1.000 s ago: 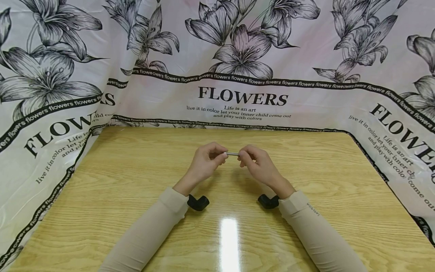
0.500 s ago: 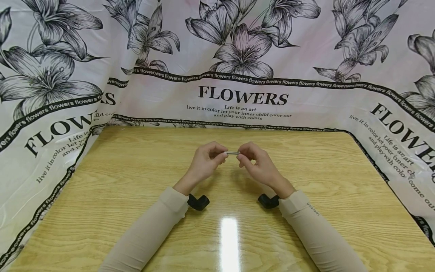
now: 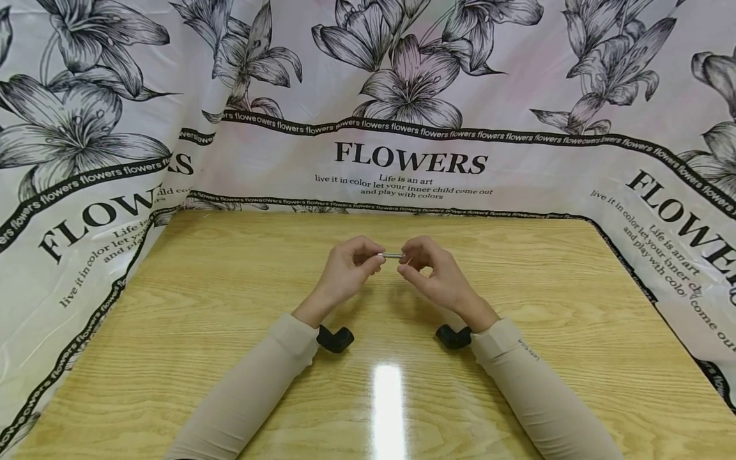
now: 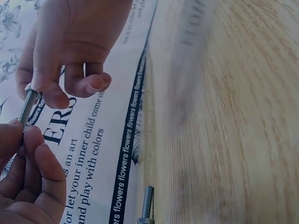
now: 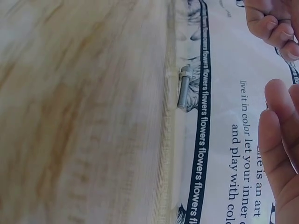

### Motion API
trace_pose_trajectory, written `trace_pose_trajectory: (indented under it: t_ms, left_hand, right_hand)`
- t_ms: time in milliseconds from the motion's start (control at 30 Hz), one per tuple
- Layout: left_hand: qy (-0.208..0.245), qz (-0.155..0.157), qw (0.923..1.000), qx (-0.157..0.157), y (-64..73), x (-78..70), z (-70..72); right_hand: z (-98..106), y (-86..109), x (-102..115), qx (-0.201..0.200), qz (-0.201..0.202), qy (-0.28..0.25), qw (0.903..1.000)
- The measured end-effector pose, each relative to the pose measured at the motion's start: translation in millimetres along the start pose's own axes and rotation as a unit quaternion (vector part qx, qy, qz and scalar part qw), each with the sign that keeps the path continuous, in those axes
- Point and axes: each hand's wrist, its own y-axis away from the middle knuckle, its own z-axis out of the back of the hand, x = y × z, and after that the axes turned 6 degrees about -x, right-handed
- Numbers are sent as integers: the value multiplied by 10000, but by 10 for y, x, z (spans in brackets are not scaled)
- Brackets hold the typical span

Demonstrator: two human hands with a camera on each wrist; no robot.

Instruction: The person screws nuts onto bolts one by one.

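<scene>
Between both hands, above the wooden table, a small silver threaded bolt (image 3: 391, 255) is held level. The left hand (image 3: 343, 271) pinches its left end between thumb and fingertips, which cover that end. A nut (image 4: 32, 88) sits at the bolt's right end, in the fingertips of the right hand (image 3: 434, 271). In the head view the right thumb (image 3: 409, 273) stands lower, apart from the index finger. Only fingers of the right hand (image 5: 280, 140) show in the right wrist view, without the bolt they work on.
Another bolt (image 5: 184, 88) with a nut near one end shows along the table's far edge line in the wrist views. Black wrist cameras (image 3: 335, 340) hang under both wrists. The wooden table (image 3: 230, 275) is enclosed by a flower-printed curtain (image 3: 259, 160).
The right thumb has dropped away from the index finger at the bolt's right end. The left hand keeps its grip in place. The head view has tilted very slightly.
</scene>
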Motion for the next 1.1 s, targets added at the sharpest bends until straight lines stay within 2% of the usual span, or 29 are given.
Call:
trace_pose_trajectory:
  t_ms: [100, 233, 533, 667, 800, 867, 1100]
  left_hand:
    - [32, 6, 10000, 17, 0, -2, -5]
    - [68, 1, 10000, 30, 3, -4, -5]
    - [21, -9, 10000, 30, 7, -2, 4]
    - [7, 8, 10000, 12, 4, -4, 2]
    - [11, 39, 10000, 43, 5, -3, -1]
    - [15, 60, 10000, 47, 6, -2, 0]
    - [9, 78, 10000, 20, 9, -9, -9]
  right_hand:
    - [-21, 4, -145, -9, 60, -73, 10000]
    - [-38, 8, -321, -12, -171, 72, 9998]
    - [-34, 18, -352, 10, -355, 2, 9994]
    - [-38, 15, -323, -38, -193, 64, 9998]
    - [-51, 8, -317, -85, 160, -100, 9998]
    - [-52, 5, -318, -89, 191, -110, 9997]
    - [-41, 16, -363, -65, -357, 50, 9993]
